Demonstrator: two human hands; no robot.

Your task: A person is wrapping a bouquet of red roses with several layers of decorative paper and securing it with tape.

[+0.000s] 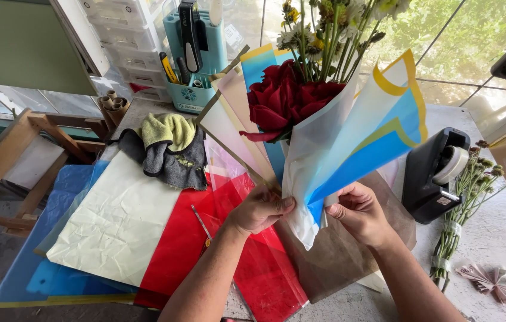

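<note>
My left hand (259, 209) and my right hand (357, 211) both grip the lower part of a bouquet held upright over the table. The bouquet has red roses (283, 98) and small pale flowers on green stems (324, 36). It is wrapped in blue, yellow and translucent white wrapping sheets (354, 137), with cream sheets (229, 113) fanning out on its left side. My left thumb presses on the white sheet's edge; my right fingers curl around the wrap's base.
Cream (116, 220), red (181, 238), blue (32, 268) and brown (336, 256) paper sheets lie on the table. A grey and green cloth (169, 149) sits behind them. A black tape dispenser (435, 173), loose stems (461, 220), a pink paper fan (491, 280) and a teal tool holder (193, 53) stand around.
</note>
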